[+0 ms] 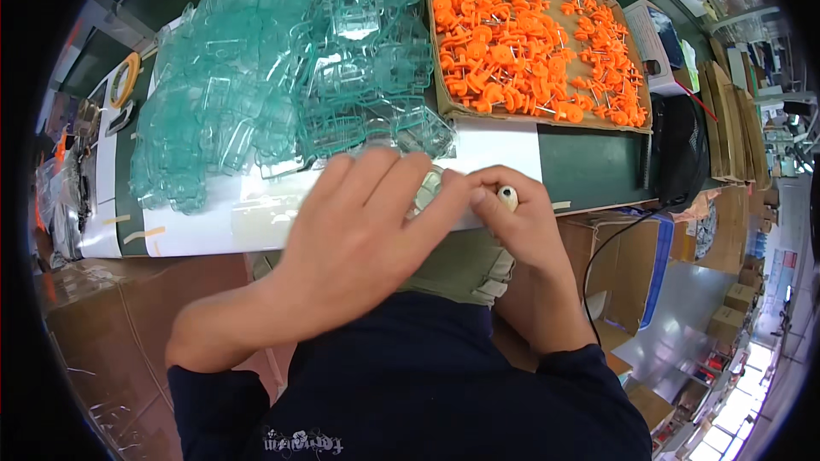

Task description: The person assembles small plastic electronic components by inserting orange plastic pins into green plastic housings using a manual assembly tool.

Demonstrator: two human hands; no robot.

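My left hand (363, 218) is bent over the near edge of the table, its fingers curled round a small clear plastic part (430, 188). Part of that piece is hidden behind the fingers. Close against it is my right hand (525, 218), closed on a pale tool handle (508, 196) with a dark dot at its end. The tool's working end is out of sight between the hands. Beyond my left hand spreads a large pile of clear greenish plastic parts (231, 77).
A shallow cardboard tray (547, 119) of orange plastic pieces with metal pins (504, 43) stands at the far right. A black bag (679, 149) with a hanging cable sits beside it. Yellow tape (125, 79) lies left, on the table with white sheets (192, 230).
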